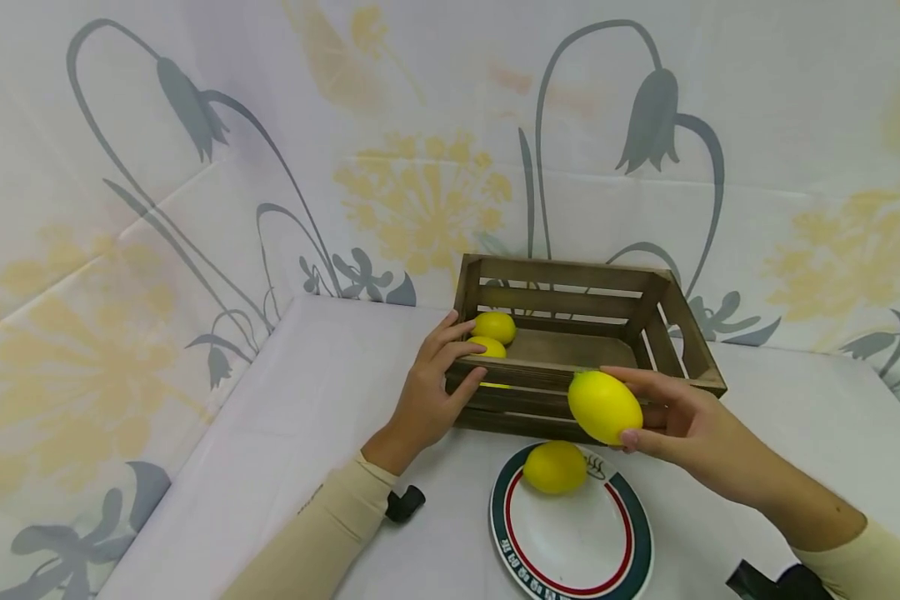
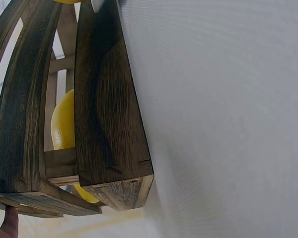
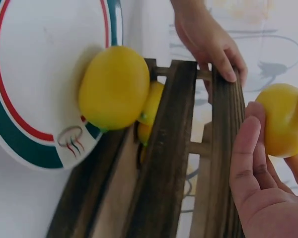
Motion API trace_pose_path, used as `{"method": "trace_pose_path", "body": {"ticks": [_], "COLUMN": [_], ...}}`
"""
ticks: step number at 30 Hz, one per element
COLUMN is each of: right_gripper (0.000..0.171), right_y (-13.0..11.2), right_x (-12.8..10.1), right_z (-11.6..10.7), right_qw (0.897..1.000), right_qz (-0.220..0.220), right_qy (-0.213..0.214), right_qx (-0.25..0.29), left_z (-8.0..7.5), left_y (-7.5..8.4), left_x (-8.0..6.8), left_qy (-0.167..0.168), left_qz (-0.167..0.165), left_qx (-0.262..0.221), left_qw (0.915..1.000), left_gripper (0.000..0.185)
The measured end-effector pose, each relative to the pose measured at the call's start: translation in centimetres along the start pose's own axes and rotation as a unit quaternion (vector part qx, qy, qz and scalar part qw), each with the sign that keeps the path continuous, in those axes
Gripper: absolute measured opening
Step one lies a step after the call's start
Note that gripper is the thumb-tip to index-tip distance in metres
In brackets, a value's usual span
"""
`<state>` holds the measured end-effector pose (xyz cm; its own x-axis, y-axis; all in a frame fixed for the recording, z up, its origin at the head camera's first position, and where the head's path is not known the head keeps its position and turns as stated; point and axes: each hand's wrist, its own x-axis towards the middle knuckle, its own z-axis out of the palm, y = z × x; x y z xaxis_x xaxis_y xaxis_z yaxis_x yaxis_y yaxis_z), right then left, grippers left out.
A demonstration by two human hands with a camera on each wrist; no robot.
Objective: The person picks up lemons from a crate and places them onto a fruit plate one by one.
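Note:
My right hand [image 1: 693,425] pinches a yellow lemon [image 1: 604,407] between thumb and fingers, in front of the wooden crate's [image 1: 528,374] near side. At the crate's left front corner, my left hand [image 1: 431,392] grips the top slat, fingers over the rim and thumb outside. Inside the crate on the left lie a lemon [image 1: 494,327] and another lemon [image 1: 489,347], partly hidden by the hand and slats. One more lemon [image 1: 555,467] rests on the far part of a white plate [image 1: 570,542] with a green and red border. The right wrist view also shows the held lemon [image 3: 282,120].
A white cloth [image 1: 322,358] covers the table. Behind the crate stands a backdrop [image 1: 435,83] with printed flowers. Black straps with small devices show by the left wrist [image 1: 405,504] and under the right forearm. The plate stands close before the crate.

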<state>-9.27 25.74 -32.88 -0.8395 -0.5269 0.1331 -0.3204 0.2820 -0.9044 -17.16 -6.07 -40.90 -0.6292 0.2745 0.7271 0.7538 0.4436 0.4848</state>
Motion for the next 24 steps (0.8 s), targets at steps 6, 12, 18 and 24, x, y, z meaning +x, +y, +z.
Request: {"method": "trace_pose_path", "body": {"ticks": [6, 12, 18, 24], "right_gripper": [0.060, 0.060, 0.061, 0.061], "right_y": [0.9, 1.8, 2.5, 2.8], "right_x": [-0.5, -1.0, -1.3, -1.4], "right_z": [1.2, 1.9, 2.3, 2.5], "right_qw": [1.000, 0.999, 0.999, 0.999], "right_qz": [0.011, 0.015, 0.008, 0.010], "right_qy": [0.017, 0.024, 0.021, 0.032], "right_qx": [0.011, 0.027, 0.036, 0.028], "left_z": [0.0, 0.1, 0.1, -0.1], "left_y": [-0.1, -0.1, 0.0, 0.1], "left_x": [0.0, -0.1, -0.1, 0.0], "left_qy": [0.005, 0.001, 0.000, -0.003], "left_qz": [0.007, 0.002, 0.002, 0.001], "left_qx": [-0.001, -0.006, -0.006, -0.003], "left_qw": [1.0000, 1.0000, 1.0000, 1.0000], "left_gripper": [0.029, 0.028, 0.028, 0.028]}}
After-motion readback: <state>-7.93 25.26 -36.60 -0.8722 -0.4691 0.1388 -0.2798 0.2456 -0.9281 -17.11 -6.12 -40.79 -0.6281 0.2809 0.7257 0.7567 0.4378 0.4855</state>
